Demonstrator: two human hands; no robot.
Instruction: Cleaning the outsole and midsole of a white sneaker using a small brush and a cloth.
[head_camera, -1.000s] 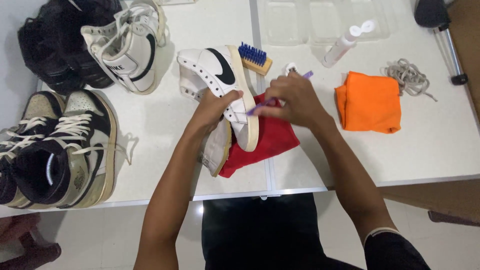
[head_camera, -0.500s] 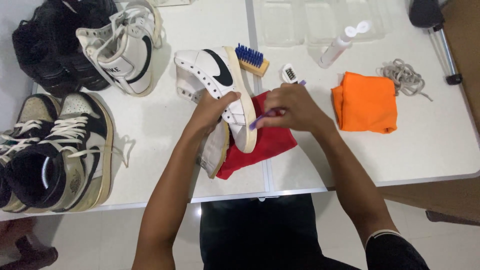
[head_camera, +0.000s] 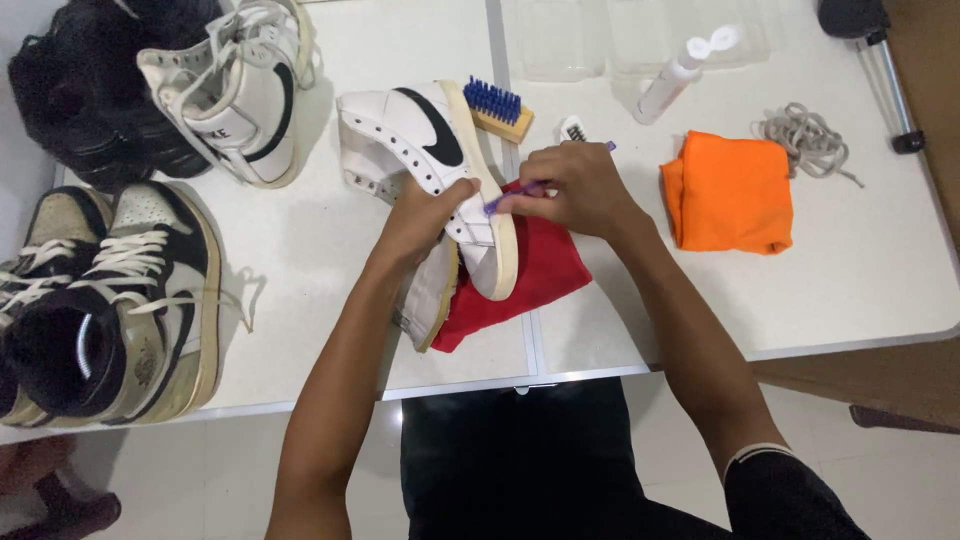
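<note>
Hands working a white high-top sneaker (head_camera: 440, 160) with a purple brush (head_camera: 505, 200) over a red cloth (head_camera: 535, 270).

We are clamping our left hand (head_camera: 425, 220) around the sneaker's side, holding it on edge with the cream sole facing three o'clock, at the middle of the white bench (head_camera: 860, 290). We are closing our right hand (head_camera: 575, 190) on the brush handle, its tip touching the sole. Lying at twelve o'clock is a wooden brush with blue bristles (head_camera: 497, 108); sitting at three o'clock are an orange cloth (head_camera: 728, 192) and loose laces (head_camera: 800, 135); standing at nine o'clock are more sneakers (head_camera: 130, 290).
</note>
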